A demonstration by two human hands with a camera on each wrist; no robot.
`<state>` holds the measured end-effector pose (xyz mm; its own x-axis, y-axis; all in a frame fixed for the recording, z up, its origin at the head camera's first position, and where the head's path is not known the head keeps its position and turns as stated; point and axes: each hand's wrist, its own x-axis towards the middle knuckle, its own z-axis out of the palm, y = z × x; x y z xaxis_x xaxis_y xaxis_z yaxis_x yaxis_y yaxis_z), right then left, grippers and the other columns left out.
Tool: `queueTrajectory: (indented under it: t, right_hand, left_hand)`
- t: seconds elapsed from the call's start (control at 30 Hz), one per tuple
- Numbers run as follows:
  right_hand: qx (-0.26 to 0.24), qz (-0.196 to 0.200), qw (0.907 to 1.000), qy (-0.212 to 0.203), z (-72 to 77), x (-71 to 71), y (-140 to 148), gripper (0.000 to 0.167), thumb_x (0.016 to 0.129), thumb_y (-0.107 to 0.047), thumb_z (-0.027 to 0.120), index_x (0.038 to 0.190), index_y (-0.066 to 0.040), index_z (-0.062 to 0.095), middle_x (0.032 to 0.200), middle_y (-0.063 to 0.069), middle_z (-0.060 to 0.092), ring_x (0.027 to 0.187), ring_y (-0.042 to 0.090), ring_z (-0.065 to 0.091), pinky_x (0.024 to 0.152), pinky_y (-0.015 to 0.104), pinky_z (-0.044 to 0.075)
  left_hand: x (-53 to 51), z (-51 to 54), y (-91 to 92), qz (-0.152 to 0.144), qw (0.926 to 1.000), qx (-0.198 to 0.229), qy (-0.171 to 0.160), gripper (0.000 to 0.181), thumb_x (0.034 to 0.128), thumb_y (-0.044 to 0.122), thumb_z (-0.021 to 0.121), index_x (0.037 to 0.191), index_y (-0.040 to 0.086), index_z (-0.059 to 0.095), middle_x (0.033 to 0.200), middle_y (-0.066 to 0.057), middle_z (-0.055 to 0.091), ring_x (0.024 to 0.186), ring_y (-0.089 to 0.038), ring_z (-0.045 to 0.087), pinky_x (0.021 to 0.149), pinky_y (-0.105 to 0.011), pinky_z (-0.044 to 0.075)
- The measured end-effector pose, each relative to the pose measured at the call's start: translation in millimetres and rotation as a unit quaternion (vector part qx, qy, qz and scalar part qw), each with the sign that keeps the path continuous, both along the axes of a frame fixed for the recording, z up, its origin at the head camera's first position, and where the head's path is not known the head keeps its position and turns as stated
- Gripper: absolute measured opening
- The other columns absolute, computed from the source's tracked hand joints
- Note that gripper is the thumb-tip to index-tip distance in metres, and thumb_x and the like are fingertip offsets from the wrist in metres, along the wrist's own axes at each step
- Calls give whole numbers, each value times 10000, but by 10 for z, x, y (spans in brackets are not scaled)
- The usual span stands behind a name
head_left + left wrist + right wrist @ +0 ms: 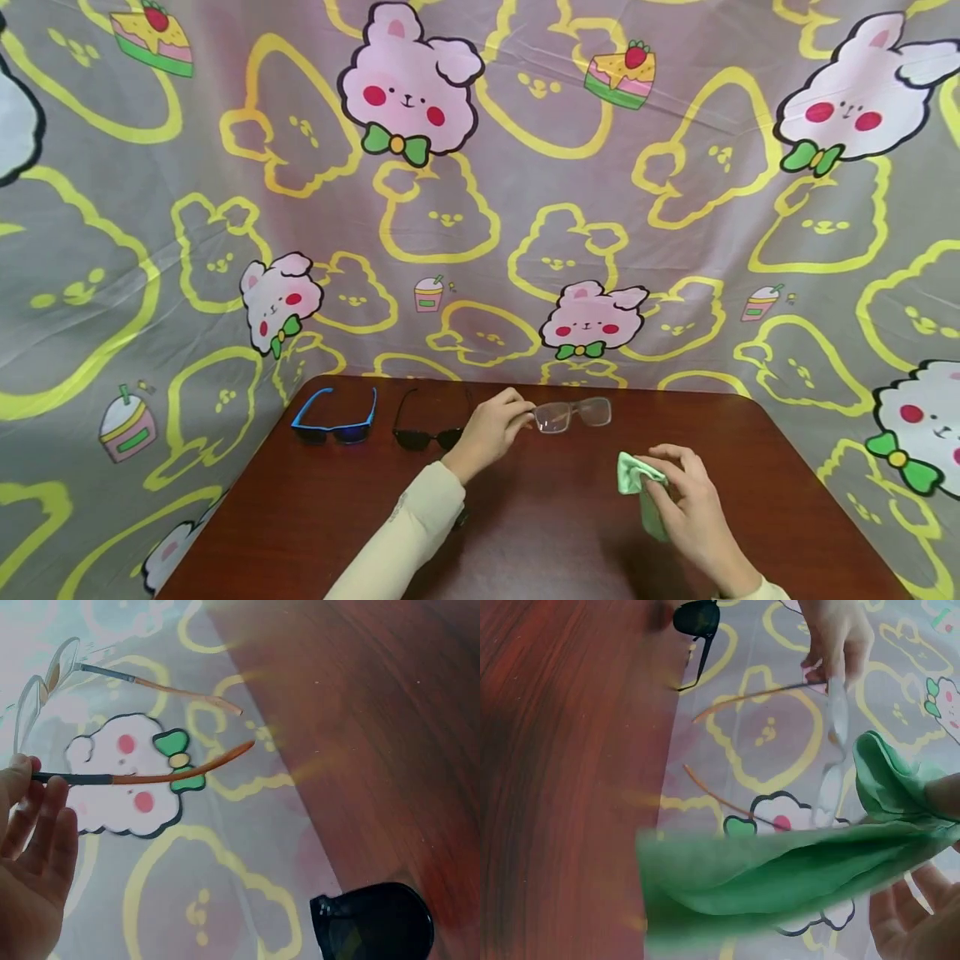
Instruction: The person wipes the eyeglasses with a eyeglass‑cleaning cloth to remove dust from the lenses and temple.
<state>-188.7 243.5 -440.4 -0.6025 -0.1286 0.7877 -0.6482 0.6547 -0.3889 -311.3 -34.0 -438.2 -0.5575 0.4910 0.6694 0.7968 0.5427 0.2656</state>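
My left hand (487, 429) pinches a pair of clear-framed eyeglasses (555, 417) at one temple, close to the hinge. Raised off the table, the glasses have both temples unfolded; in the left wrist view the temples (157, 779) run from grey to brown. My right hand (693, 512) grips a green cloth (652, 515) between thumb and fingers. The cloth is bunched at the grip and hangs down in a loose fold. In the right wrist view the cloth (727, 889) covers part of the background, and a gap separates the two hands.
Blue-framed sunglasses (352, 433) stand unfolded at the table's back left. Beside them, black sunglasses (418, 439) are partly hidden by my left arm. A small dark object (461, 520) shows beside my left sleeve. Patterned fabric (450, 200) hangs behind the brown table (555, 533).
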Motion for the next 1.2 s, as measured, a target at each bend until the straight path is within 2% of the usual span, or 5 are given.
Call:
queueTrajectory:
  t: [0.3,0.47,0.6,0.77,1.2]
  right_hand:
    - [-448,-55,9990,-27,38,-1,-52,366,712,181,706,1014,-25,700,839,-19,599,663,18,474,528,137,372]
    - [-531,-567,9970,15,77,-33,-98,253,724,108,738,917,-54,710,734,-75,590,611,-1,456,523,144,360]
    - [-720,-876,9932,-275,87,-47,-135,183,735,59,753,872,-57,717,689,-77,595,567,5,469,505,142,371]
    - [-918,-962,9894,-589,106,-42,-170,191,735,61,753,890,-45,718,710,-29,630,576,11,511,513,131,399]
    - [-1239,-521,9820,-1328,167,13,-159,318,777,147,633,1058,5,674,971,113,675,805,-11,599,651,109,467]
  left_hand:
    - [291,56,-287,-202,9990,346,-213,95,891,114,653,964,125,713,887,70,572,727,-29,525,630,-165,434]
    - [391,51,-382,-381,9977,484,-281,96,882,89,660,960,107,713,887,65,579,727,-32,524,629,-152,433]
    - [466,33,-422,-477,9968,516,-385,98,894,102,646,970,97,708,896,63,579,727,-30,518,624,-140,431]
    - [549,20,-442,-581,9961,527,-402,107,903,112,633,981,91,704,912,58,582,722,-30,523,619,-136,434]
    - [628,47,-387,-649,9951,621,-424,104,884,91,659,975,97,709,901,78,569,754,-20,517,647,-132,429]
